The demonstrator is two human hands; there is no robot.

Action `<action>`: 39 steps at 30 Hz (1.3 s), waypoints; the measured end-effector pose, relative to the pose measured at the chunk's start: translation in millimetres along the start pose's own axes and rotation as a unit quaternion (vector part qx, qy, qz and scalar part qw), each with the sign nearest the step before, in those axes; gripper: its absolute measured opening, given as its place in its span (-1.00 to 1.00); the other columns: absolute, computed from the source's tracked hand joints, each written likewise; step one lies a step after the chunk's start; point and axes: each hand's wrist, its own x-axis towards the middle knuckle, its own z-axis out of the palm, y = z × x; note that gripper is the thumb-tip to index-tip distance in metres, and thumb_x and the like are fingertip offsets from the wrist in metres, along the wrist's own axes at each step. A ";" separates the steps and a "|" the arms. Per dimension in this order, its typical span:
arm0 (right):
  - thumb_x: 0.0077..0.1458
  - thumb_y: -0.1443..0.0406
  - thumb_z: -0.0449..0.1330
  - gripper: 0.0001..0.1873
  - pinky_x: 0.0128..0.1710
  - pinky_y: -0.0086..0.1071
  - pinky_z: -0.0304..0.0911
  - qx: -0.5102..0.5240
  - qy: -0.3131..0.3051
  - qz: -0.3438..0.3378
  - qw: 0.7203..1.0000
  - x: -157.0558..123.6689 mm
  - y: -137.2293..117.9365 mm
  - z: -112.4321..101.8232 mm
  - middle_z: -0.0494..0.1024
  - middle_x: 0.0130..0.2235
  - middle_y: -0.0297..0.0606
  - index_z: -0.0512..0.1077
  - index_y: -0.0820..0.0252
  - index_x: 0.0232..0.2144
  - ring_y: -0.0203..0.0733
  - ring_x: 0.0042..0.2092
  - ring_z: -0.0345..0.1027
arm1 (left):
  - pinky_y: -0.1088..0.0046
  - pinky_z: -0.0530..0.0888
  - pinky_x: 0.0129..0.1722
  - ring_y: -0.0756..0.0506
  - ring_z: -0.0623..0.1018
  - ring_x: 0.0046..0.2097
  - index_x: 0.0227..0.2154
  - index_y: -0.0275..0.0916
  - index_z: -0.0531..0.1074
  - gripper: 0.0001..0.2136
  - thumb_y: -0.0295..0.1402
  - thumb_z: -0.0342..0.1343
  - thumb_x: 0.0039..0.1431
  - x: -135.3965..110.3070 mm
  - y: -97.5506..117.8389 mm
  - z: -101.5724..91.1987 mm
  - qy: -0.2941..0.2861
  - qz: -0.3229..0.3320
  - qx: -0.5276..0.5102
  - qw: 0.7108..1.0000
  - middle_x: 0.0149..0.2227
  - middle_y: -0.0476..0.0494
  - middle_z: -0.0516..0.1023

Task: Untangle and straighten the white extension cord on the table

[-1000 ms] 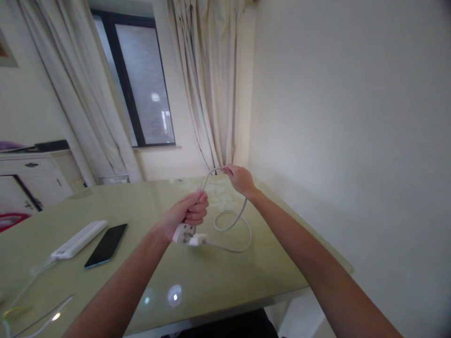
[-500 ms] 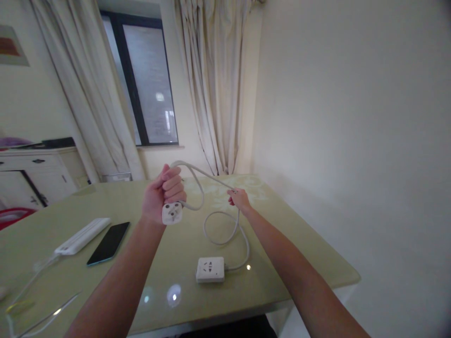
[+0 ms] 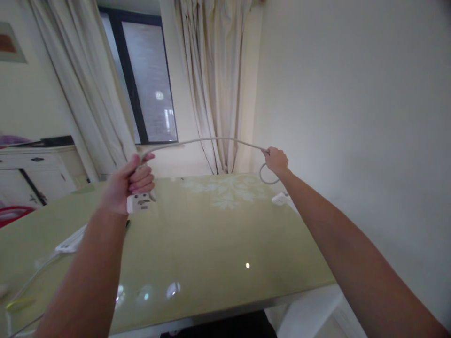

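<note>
My left hand (image 3: 132, 183) is wrapped around a grey power cable (image 3: 214, 139), with its index finger lifted a little. A white plug (image 3: 137, 203) hangs just under that fist. From there the cable runs in a shallow arch to my right hand (image 3: 276, 160), closed on it out to the right. Below the right hand the cable makes a small loop. A white socket block (image 3: 280, 198), blurred and partly behind the right forearm, is at the cable's other end beyond that loop; I cannot tell whether it touches the table.
The pale green table (image 3: 211, 244) has a glossy top. A white power strip (image 3: 70, 240) lies at left, partly behind my forearm, which also hides most of a dark phone (image 3: 128, 224). A bare wall (image 3: 352, 117) rises on the right; curtains (image 3: 225, 84) hang beyond the table.
My hands have spread apart, left hand leftward and right hand up and right, drawing the cable out between them. The socket block has moved from the table's near middle to the right.
</note>
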 end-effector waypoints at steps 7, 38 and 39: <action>0.24 0.15 0.25 -0.66 -0.48 -0.43 0.05 0.251 -0.141 -0.130 0.949 4.6 -37.0 -20.5 0.42 -0.61 -0.33 0.58 0.29 -0.44 -0.34 -0.54 0.18 | 0.67 0.22 -0.70 0.11 0.18 -0.63 -0.36 -0.29 0.42 -0.89 -0.42 0.22 0.25 23.0 -51.6 -1.2 -0.013 -0.095 0.089 0.991 -0.59 0.14 0.14; 0.31 0.23 0.07 -0.69 -0.03 -0.23 0.33 0.069 -0.240 -0.115 0.962 -111.0 -91.8 47.3 0.66 -0.11 0.02 0.60 0.23 -0.20 0.03 -0.02 0.54 | 0.66 0.10 -0.68 0.10 0.15 -0.58 -0.37 -0.32 0.54 -0.65 -0.07 0.34 0.11 -7.1 -74.0 -5.6 0.009 -0.117 0.309 0.944 -0.56 0.11 0.18; 0.32 0.23 0.03 -0.65 -0.07 -0.28 0.34 0.083 -0.232 -0.100 0.964 -103.9 -84.3 49.4 0.66 -0.14 0.00 0.60 0.24 -0.19 -0.02 -0.06 0.54 | 0.68 0.05 -0.70 0.12 0.09 -0.60 -0.37 -0.33 0.51 -0.65 -0.08 0.34 0.12 -6.4 -74.8 -8.4 0.030 -0.132 0.257 0.957 -0.57 0.15 0.11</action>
